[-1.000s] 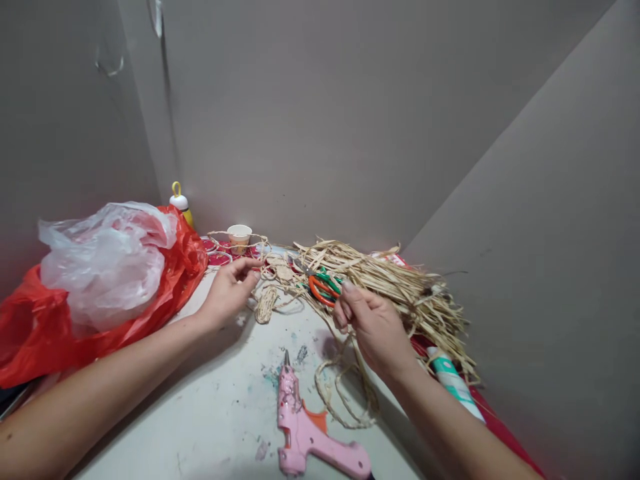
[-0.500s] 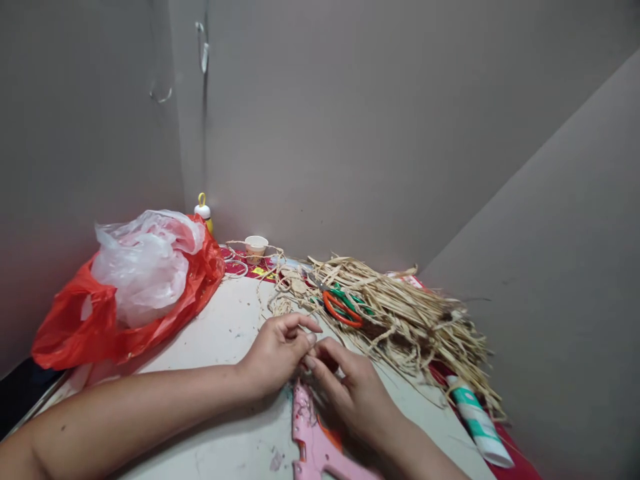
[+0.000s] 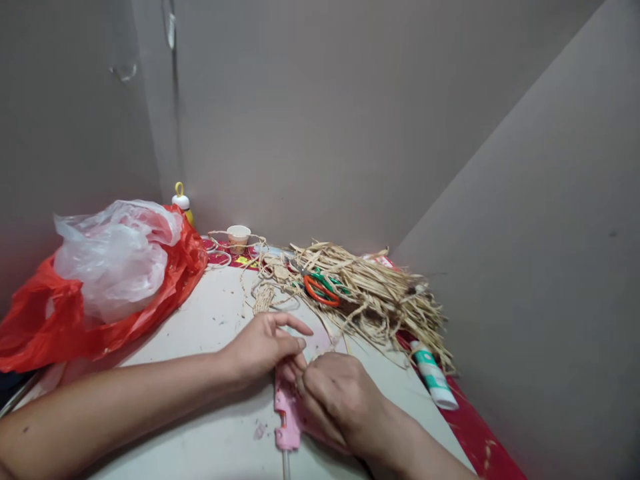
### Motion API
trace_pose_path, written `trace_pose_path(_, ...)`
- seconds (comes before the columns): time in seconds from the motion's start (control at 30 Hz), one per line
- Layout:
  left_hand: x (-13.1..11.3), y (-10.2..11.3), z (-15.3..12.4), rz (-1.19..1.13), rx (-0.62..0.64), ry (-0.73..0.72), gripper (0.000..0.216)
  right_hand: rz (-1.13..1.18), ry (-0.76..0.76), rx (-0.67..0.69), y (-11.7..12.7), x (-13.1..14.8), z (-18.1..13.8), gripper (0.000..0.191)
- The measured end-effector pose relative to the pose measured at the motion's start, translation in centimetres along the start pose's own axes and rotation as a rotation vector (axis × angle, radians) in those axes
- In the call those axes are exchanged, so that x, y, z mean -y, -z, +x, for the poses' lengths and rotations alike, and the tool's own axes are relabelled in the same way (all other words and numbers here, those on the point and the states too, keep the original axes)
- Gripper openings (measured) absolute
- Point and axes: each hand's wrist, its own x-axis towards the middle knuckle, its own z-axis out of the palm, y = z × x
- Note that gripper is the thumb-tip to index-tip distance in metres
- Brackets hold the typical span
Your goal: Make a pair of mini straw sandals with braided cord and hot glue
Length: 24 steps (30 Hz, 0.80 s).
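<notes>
My left hand (image 3: 270, 347) is above the table's middle, thumb against the fingers and index finger reaching out over them. Close beside it, my right hand (image 3: 345, 393) is closed with its back turned up, its fingertips hidden. The hands meet at the fingers; whatever is pinched there is too small or covered to make out. Beneath them lies a pink hot glue gun (image 3: 287, 437), partly covered by my right hand, with a glue stick (image 3: 286, 465) sticking out of its rear. A braided straw piece (image 3: 264, 298) rests just beyond my left hand.
Dry straw (image 3: 370, 280) is heaped at the back right, with orange-handled scissors (image 3: 321, 293) and green handles (image 3: 320, 275) on it. A green-and-white tube (image 3: 434, 377) lies right. Red and clear plastic bags (image 3: 115, 260) fill the left. A paper cup (image 3: 239, 239) and bottle (image 3: 181, 202) stand behind.
My right hand has turned over, its back now up and its fingers curled in. My left hand stays beside it in nearly the same pose. The whole view has swung to the right.
</notes>
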Motion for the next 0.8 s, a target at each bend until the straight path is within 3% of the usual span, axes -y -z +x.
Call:
trace_pose_path(0.1,-2.0,1.0,0.1,0.032,0.015,-0.109,0.035,0.003,-0.041,-0.1,1.2,0.5,-0.6,0.022)
trace_pose_path(0.2,-3.5,3.3,1.4,0.178,-0.136,-0.3,0.03,0.0,-0.181,-0.209,2.4,0.2,-1.7,0.019)
trace_pose_path(0.3,-3.9,5.9,3.0,0.47,-0.364,-0.373,0.022,0.03,-0.332,-0.286,3.0,0.1,-3.0,0.035)
trace_pose_path(0.37,-3.5,7.2,3.8,0.555,-0.437,-0.375,0.016,0.064,-0.4,-0.193,3.0,0.3,-3.6,0.036)
trace_pose_path(0.47,-2.3,8.1,4.2,0.747,-0.524,-0.342,0.021,0.097,-0.459,0.147,2.6,1.1,-3.9,0.03)
trace_pose_path(0.57,-1.0,8.1,4.3,0.951,-0.538,-0.258,0.03,0.097,-0.519,0.414,2.1,2.1,-3.9,0.046)
trace_pose_path(0.67,-0.1,7.7,4.5,1.086,-0.568,-0.209,0.025,0.068,-0.519,0.448,1.4,2.8,-3.8,0.059)
trace_pose_path(0.8,0.2,7.7,5.1,1.135,-0.583,-0.164,0.019,-0.052,-0.481,0.473,0.1,3.1,-3.3,0.054)
